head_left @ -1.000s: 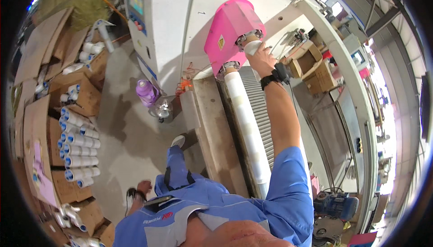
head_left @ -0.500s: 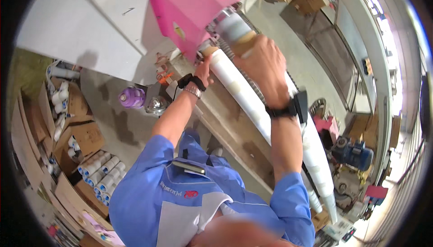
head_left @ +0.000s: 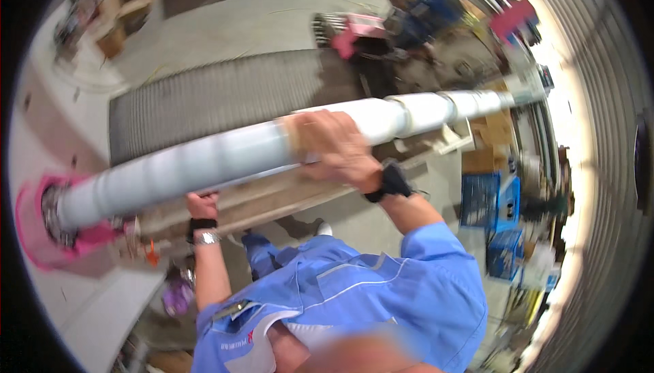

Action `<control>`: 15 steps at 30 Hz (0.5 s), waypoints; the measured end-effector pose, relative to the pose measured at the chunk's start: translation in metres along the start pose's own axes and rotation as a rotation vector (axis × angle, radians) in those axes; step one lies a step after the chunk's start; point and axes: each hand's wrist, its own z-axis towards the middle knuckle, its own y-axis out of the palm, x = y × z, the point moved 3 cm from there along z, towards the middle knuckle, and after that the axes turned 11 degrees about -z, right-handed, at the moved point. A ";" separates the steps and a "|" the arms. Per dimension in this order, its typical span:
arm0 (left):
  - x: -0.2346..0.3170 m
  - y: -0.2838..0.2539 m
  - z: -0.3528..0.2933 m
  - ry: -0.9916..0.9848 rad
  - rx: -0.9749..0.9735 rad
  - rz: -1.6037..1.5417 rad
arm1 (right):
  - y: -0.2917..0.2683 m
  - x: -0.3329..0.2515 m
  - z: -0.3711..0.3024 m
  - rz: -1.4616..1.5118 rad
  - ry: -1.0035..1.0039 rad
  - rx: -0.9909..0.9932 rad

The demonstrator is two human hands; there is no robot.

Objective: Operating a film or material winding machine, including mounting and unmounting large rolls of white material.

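A long shaft carrying several white rolls (head_left: pixel 225 158) runs from a pink machine housing (head_left: pixel 34 226) at the left up to the right. My right hand (head_left: pixel 334 145) is wrapped over a roll near the middle, where a tan band shows. Below the shaft, a second, thinner white roll (head_left: pixel 262 172) is mostly hidden. My left hand (head_left: pixel 202 205) is beside it, under the shaft's near side; its fingers are blurred and partly covered. Both wrists wear black bands.
A wooden beam (head_left: pixel 238 218) runs along below the rolls. Beyond them lies a grey ribbed panel (head_left: pixel 218 97). Blue crates (head_left: pixel 480 199) stand at the right, a blue motor (head_left: pixel 429 15) and a pink part (head_left: pixel 360 32) at the back. A purple bottle (head_left: pixel 178 296) is at lower left.
The view has swung right, and the pink housing now sits at the far left. My right hand has moved away from the housing along the shaft, and the tan band is still at it.
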 end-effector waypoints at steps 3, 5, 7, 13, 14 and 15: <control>-0.115 0.126 0.000 -0.513 -0.416 -0.671 | -0.002 0.017 -0.018 -0.236 -0.303 0.480; -0.170 0.210 -0.029 -0.501 -0.183 -0.468 | -0.007 0.032 -0.026 -0.283 -0.238 0.526; -0.222 0.264 -0.040 -0.575 -0.306 -0.457 | -0.008 0.063 -0.048 -0.365 -0.189 0.563; -0.353 0.389 -0.066 -0.645 -0.404 -0.346 | -0.028 0.190 -0.118 -0.395 -0.155 0.608; -0.372 0.408 -0.075 -0.653 -0.409 -0.336 | -0.033 0.207 -0.130 -0.406 -0.161 0.568; -0.390 0.428 -0.080 -0.661 -0.418 -0.326 | -0.038 0.227 -0.142 -0.410 -0.150 0.538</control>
